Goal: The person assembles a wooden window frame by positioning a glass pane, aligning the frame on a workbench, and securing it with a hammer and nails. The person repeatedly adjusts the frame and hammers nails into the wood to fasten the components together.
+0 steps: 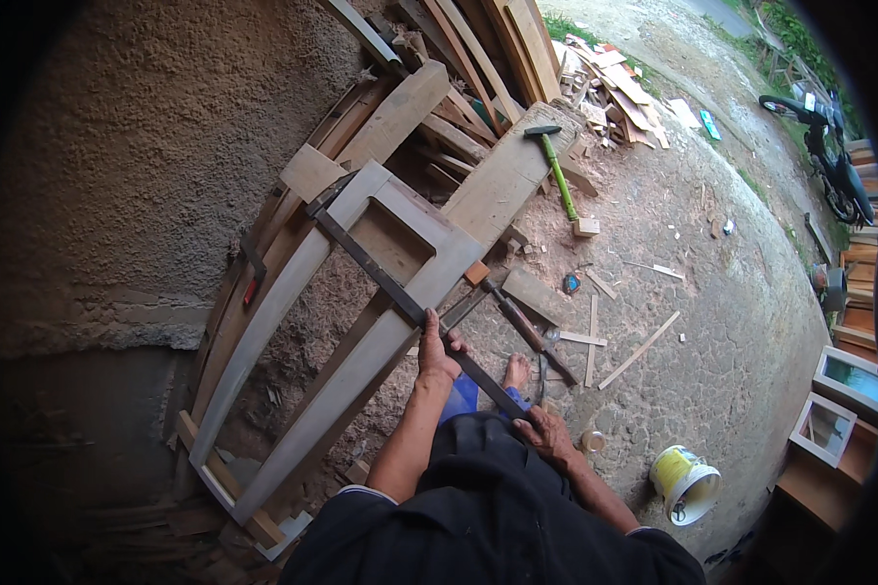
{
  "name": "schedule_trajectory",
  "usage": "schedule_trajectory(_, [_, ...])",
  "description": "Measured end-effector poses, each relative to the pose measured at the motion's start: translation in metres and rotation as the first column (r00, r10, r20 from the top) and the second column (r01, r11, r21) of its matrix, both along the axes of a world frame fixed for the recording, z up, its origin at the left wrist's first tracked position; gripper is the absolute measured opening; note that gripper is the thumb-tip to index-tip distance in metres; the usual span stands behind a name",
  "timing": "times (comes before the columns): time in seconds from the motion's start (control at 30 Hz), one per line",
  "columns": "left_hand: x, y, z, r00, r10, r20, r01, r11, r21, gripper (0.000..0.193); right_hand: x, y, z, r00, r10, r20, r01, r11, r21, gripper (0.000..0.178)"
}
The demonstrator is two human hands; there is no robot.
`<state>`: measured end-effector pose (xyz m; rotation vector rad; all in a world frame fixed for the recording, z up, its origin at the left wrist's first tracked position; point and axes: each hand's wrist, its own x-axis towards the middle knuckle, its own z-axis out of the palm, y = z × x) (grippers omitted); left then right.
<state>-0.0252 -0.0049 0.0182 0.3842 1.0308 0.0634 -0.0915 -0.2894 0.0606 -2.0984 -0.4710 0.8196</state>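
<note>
A long dark bar clamp (pixel 371 265) lies slantwise across a pale wooden frame (pixel 298 447). Its far jaw hooks over the frame's left side. Beside the frame's right side is the screw with a brown wooden handle (pixel 525 325). Between that screw end and the frame sits a small wood block (pixel 476 272). My left hand (pixel 439 353) is closed around the bar just right of the frame, thumb up. At the bar's near end, my right hand (pixel 548 435) wraps around it, close to my body.
A green-handled hammer (pixel 558 174) rests on a thick plank (pixel 505 180) supporting the frame's far end. Boards lean by the rough wall (pixel 166 146). Wood strips, a tape measure (pixel 571 283) and a tipped white bucket (pixel 688 485) lie on the ground. A motorcycle (pixel 831 161) stands far right.
</note>
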Motion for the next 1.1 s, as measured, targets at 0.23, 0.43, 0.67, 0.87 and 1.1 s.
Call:
schedule_trajectory(0.23, [0.002,-0.006,0.004,0.999,-0.040,0.017,0.039,0.994,0.098,0.071,0.024,0.010,-0.017,0.921,-0.364,-0.138,0.383,0.912,0.148,0.044])
schedule_trajectory(0.43, [0.003,-0.007,0.010,0.998,-0.065,0.026,0.062,0.992,0.110,0.070,0.069,0.064,-0.064,0.747,-0.657,0.100,0.555,0.700,0.450,0.040])
schedule_trajectory(0.67, [0.003,-0.007,0.014,0.998,-0.066,0.012,0.065,0.994,0.089,0.070,0.100,0.056,-0.064,0.614,-0.493,-0.617,0.759,0.583,0.289,0.046])
schedule_trajectory(0.87, [0.004,-0.009,0.017,0.998,-0.057,0.004,0.056,0.988,0.144,0.070,0.098,0.063,-0.054,0.710,-0.635,-0.303,0.704,0.639,0.310,0.041])
schedule_trajectory(1.1, [0.006,-0.011,0.027,0.999,-0.052,-0.007,0.053,0.988,0.143,0.069,0.102,0.057,-0.050,0.500,-0.460,-0.733,0.820,0.525,0.230,0.040])
